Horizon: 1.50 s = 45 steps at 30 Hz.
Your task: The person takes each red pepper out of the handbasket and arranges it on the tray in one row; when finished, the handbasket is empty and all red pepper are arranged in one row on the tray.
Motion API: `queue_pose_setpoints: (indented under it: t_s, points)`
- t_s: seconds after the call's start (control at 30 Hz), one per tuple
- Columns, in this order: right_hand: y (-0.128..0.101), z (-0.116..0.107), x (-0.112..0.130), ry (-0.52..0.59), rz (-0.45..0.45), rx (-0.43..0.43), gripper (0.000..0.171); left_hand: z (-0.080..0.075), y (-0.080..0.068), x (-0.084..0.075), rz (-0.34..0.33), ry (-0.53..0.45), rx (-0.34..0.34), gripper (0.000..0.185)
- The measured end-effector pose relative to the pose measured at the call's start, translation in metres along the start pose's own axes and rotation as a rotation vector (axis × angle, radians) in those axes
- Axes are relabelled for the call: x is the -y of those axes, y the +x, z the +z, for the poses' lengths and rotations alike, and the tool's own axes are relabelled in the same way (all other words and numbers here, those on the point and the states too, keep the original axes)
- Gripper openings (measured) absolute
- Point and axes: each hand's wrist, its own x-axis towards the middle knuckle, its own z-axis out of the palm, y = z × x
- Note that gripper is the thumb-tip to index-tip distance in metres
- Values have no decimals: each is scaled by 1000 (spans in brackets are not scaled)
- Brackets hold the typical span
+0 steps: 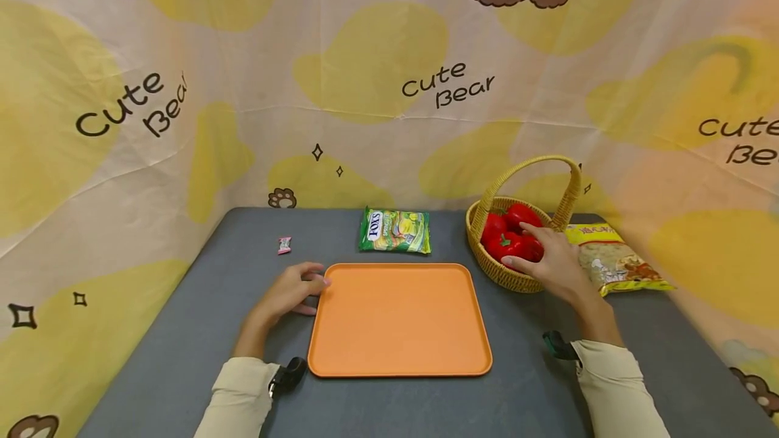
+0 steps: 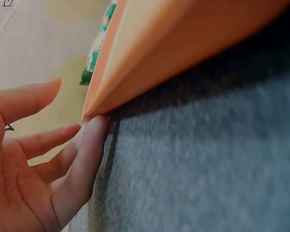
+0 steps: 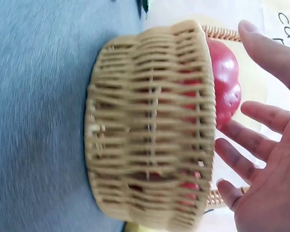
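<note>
My left hand [image 1: 292, 289] is at the left edge of an orange tray [image 1: 398, 323], its fingers loosely bent. In the left wrist view one fingertip meets the tray's corner [image 2: 99, 104], while the thumb stands apart from it. My right hand [image 1: 556, 265] reaches over the right side of a woven basket [image 1: 502, 277] with a tall arched handle. Several glossy red bell peppers [image 1: 505, 247] with green stems fill it. Spread fingers of that hand [image 3: 270, 154] come close to a lobed pepper [image 3: 224, 72] above the rim in the right wrist view.
A green Fox's candy bag [image 1: 398, 230] lies behind the tray. One small pink wrapped candy [image 1: 284, 245] is at the back left. Right of the basket lies a yellow-edged food bag [image 1: 617, 259]. A printed cloth [image 1: 365, 86] hangs behind the grey table [image 1: 517, 397].
</note>
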Motion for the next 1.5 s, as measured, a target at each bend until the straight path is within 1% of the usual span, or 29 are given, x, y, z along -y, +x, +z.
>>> queue_pose_setpoints:
  t_s: [0.13,0.27,0.4,0.5,0.63,0.83,0.93,1.13,1.23,1.37,1.5]
  points:
    - [4,9,2,23,-8,-34,82,0,0,-2,-9,-10,18,62]
    - [4,14,4,15,-9,-58,79,0,0,-4,-26,-12,27,57]
    - [2,16,5,-1,-3,-75,77,-1,1,-5,-25,-18,59,54]
    - [2,18,5,-2,0,-76,76,-2,1,-5,-22,-10,76,55]
    - [2,19,4,9,8,-74,76,-4,1,-6,-26,3,82,57]
    - [3,18,2,12,8,-78,77,-5,1,-8,-37,-2,95,59]
    - [3,18,2,23,11,-67,77,-5,0,-8,-37,-4,102,60]
    - [2,13,3,64,26,-33,75,-5,1,-6,-33,6,97,60]
    - [1,8,5,78,24,-21,74,-5,2,-5,-48,4,87,59]
    - [-2,0,10,106,25,-27,72,-5,3,-4,-61,2,78,58]
    - [-5,-11,16,168,48,-42,72,-4,3,-4,-57,11,80,58]
